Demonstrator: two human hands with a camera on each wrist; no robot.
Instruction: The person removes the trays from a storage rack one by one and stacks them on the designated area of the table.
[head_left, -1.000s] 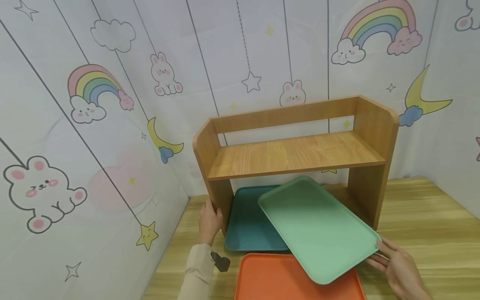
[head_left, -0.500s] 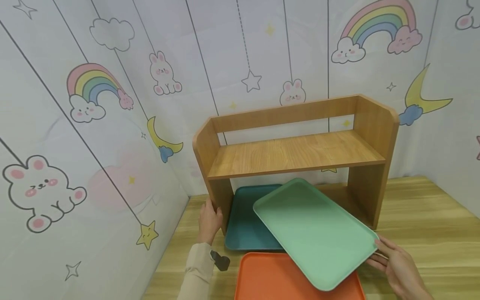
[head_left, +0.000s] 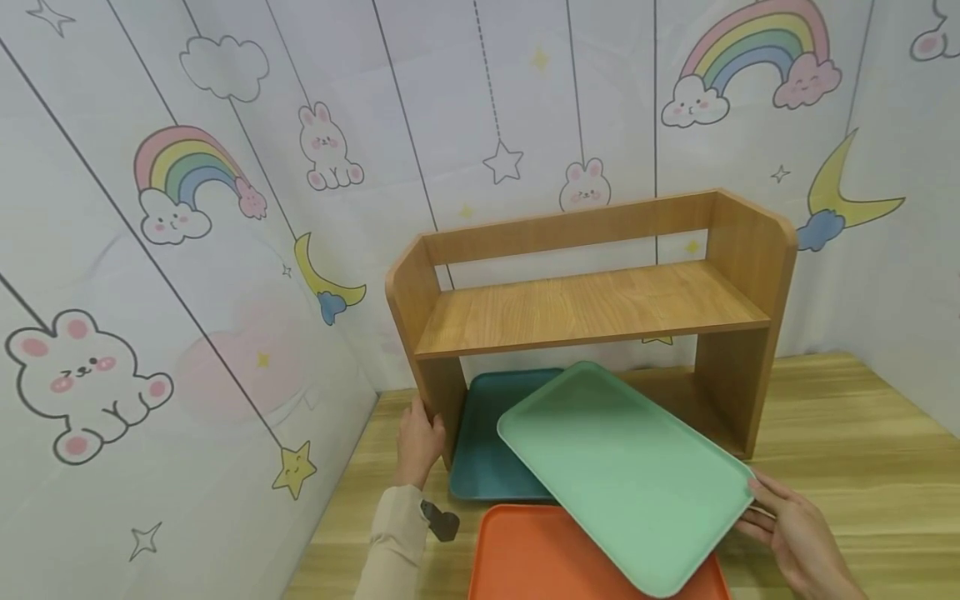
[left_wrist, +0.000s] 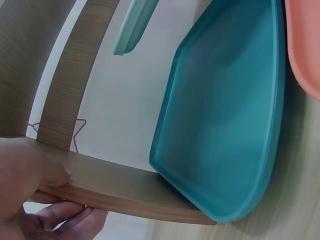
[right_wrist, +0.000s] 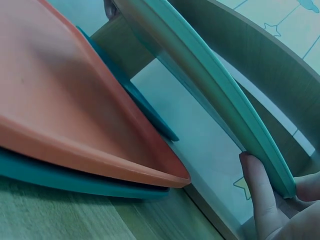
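My right hand (head_left: 798,533) pinches a light green tray (head_left: 630,475) at its near right corner, thumb on top and fingers beneath. The tray is raised and slanted, its far end reaching under the board of the wooden desk shelf (head_left: 592,308). With the thumb inside and fingers outside, my left hand (left_wrist: 35,190) grips the shelf's left side panel (left_wrist: 120,182). A dark teal tray (left_wrist: 225,110) lies in the lower left of the shelf, partly hidden by the green one in the head view. In front lies an orange tray (head_left: 532,550), overlapped by the green tray.
Under the orange tray a teal edge (right_wrist: 85,180) shows in the right wrist view. The shelf stands on a wood-patterned table (head_left: 847,433) near a white wall covering (head_left: 300,125) with cartoon prints, which also runs along the left side.
The green tray has shifted left and toward me, its near corner dropping lower over the orange tray. My left hand still grips the shelf panel.
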